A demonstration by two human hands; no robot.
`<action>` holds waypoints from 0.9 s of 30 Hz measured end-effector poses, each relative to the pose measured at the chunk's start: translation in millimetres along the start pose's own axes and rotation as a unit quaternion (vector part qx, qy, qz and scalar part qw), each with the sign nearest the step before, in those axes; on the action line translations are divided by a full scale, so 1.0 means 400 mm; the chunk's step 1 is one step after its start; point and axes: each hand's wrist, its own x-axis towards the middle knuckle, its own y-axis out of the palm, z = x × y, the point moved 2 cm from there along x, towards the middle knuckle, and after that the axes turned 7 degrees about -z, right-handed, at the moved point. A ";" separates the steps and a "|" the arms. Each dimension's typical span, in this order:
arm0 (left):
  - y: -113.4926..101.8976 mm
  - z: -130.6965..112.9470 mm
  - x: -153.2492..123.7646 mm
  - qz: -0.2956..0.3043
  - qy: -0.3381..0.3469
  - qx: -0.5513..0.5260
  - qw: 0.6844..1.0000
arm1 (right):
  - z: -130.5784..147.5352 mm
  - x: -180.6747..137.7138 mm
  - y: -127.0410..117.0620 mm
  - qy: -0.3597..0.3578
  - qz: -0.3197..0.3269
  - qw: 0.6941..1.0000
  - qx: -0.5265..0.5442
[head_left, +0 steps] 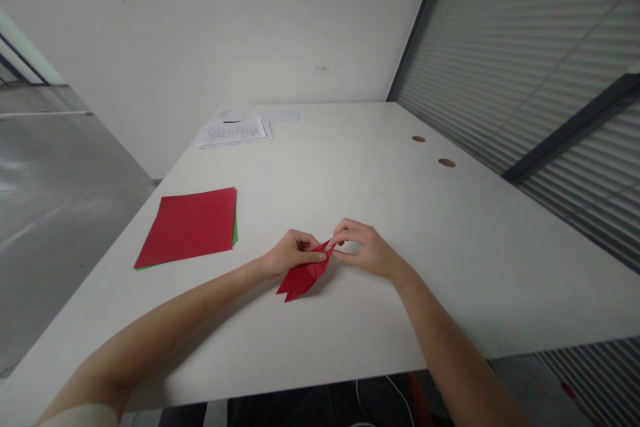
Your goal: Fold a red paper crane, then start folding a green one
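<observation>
A folded red paper piece (303,276) lies on the white table (450,267) in front of me, its two pointed ends toward me. My left hand (291,251) pinches its far part from the left, thumb and fingers closed on the paper. My right hand (363,248) pinches the far tip from the right, fingers curled together on it. The two hands almost touch above the paper's narrow end.
A stack of red square sheets (191,225) with a green sheet edge (235,232) under it lies to the left. Printed papers (234,131) rest at the table's far end by the wall. Two round holes (447,163) mark the table's right side; window blinds (540,67) run along the right.
</observation>
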 end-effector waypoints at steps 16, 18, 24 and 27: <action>0.000 0.000 0.006 -0.021 0.024 -0.019 0.999 | 0.000 -0.002 0.015 -0.029 -0.041 0.998 -0.022; 0.001 -0.003 0.005 -0.035 0.031 -0.030 0.998 | 0.001 -0.001 0.025 -0.047 -0.076 0.996 -0.030; -0.001 -0.010 -0.001 -0.092 0.071 -0.053 0.992 | 0.011 -0.002 0.052 -0.066 -0.156 0.982 -0.089; 0.001 -0.011 -0.003 -0.100 0.071 -0.074 0.990 | 0.015 -0.003 0.060 -0.067 -0.164 0.980 -0.092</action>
